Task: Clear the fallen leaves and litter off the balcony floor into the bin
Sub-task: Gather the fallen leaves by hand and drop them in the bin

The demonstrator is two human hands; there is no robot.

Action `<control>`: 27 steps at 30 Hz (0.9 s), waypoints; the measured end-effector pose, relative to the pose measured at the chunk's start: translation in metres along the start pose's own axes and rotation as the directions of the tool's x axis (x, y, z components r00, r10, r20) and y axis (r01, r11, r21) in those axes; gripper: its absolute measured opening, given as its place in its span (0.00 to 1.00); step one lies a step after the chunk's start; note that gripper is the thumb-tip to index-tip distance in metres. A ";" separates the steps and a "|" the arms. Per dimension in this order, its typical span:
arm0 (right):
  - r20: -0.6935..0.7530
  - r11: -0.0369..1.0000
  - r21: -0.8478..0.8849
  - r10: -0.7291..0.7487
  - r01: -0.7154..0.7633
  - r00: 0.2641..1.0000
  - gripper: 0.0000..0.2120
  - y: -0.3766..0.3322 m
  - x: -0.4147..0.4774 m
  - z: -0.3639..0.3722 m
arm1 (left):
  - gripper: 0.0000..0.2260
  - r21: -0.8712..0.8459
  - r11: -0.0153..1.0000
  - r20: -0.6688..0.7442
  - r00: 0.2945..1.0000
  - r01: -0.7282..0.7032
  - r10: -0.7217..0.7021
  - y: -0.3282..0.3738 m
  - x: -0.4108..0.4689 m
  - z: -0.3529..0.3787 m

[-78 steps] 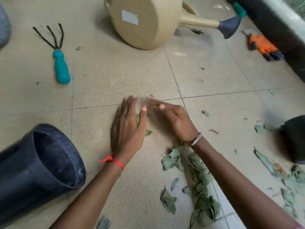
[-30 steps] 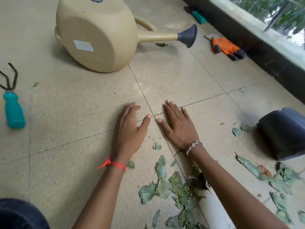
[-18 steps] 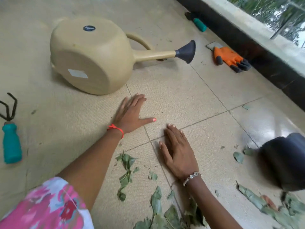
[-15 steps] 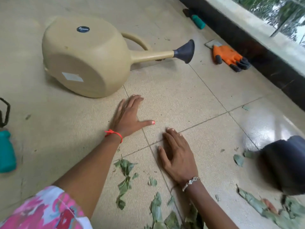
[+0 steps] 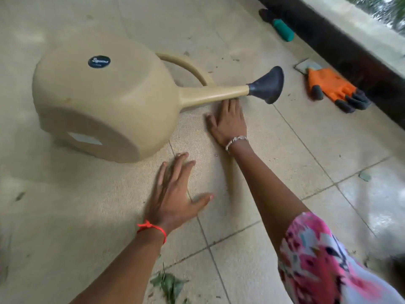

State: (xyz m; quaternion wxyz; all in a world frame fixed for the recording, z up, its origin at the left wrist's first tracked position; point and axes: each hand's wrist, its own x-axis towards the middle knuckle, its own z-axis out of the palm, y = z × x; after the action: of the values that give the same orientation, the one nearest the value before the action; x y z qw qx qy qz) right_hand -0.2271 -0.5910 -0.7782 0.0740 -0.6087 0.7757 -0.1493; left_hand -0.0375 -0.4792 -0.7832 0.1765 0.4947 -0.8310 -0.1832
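Beige tiled floor (image 5: 306,150) meets dark balcony wall (image 5: 350,47).

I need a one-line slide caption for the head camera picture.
Left hand and right hand flat on the tiled floor beside a tipped watering can; a few leaves lie nearer the camera.

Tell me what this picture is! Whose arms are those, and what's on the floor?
There is no machine here. A person wears a camera on their head, so you see their own arms. The left hand, with the red wrist thread, lies flat on the tiled floor. The right hand lies flat too, fingertips by the spout of the beige watering can, tipped on its side. Neither hand holds anything. An orange glove lies by the wall, a few green leaves near the bottom edge.
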 end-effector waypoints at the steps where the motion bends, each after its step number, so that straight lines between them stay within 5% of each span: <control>1: 0.028 0.999 -0.034 -0.021 0.022 0.999 0.35 0.001 0.009 0.001 | 0.38 0.009 1.000 0.010 1.000 0.002 -0.002 0.001 0.001 0.000; 6: 0.092 0.997 -0.051 -0.054 0.059 0.994 0.33 0.001 0.025 0.001 | 0.39 0.017 1.000 0.031 0.999 0.010 -0.011 0.000 0.003 -0.001; 15: -0.085 0.987 -0.001 -0.161 0.161 0.983 0.30 0.007 -0.022 0.000 | 0.40 0.009 1.000 0.002 1.000 0.012 -0.012 0.003 0.001 0.000; 19: 0.062 0.995 0.057 -0.085 0.082 0.994 0.35 0.009 0.010 -0.001 | 0.41 -0.009 1.000 0.013 1.000 0.020 -0.020 0.005 0.001 -0.001; 22: 0.110 0.993 0.043 -0.113 0.109 0.987 0.26 -0.004 -0.001 0.000 | 0.41 0.004 1.000 0.012 1.000 0.016 -0.016 0.004 0.001 -0.001; 27: -0.015 0.949 0.298 -0.104 0.104 0.994 0.14 -0.013 -0.091 -0.009 | 0.40 0.005 1.000 0.006 1.000 0.006 -0.006 0.004 0.001 -0.001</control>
State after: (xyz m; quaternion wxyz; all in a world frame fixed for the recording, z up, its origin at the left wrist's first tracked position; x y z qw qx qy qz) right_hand -0.1951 -0.5045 -0.7714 0.1576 -0.6307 0.7110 -0.2679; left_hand -0.0404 -0.4780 -0.7800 0.1721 0.4969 -0.8306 -0.1831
